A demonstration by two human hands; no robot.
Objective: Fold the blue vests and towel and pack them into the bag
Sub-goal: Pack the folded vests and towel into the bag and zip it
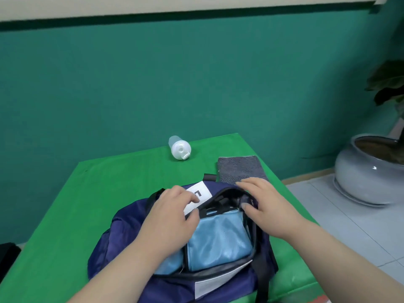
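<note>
We see one black angular mark on the white patch (202, 192) of the bag (122, 232), mid-frame. The left hand (172, 215) partly covers it, so we cannot read it.

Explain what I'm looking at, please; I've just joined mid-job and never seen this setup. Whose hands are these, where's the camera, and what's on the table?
There is no machine: a person works bare-handed, and the single picture comes from a camera worn on their head, looking forward and down. On the green table lies a dark blue bag, open, with light blue vests folded inside. The left hand pinches the bag's rim by a white label. The right hand lies on the far rim, fingers fairly straight. Beyond it a folded grey towel lies on the table, not yet packed. A white bottle is farther back.
</note>
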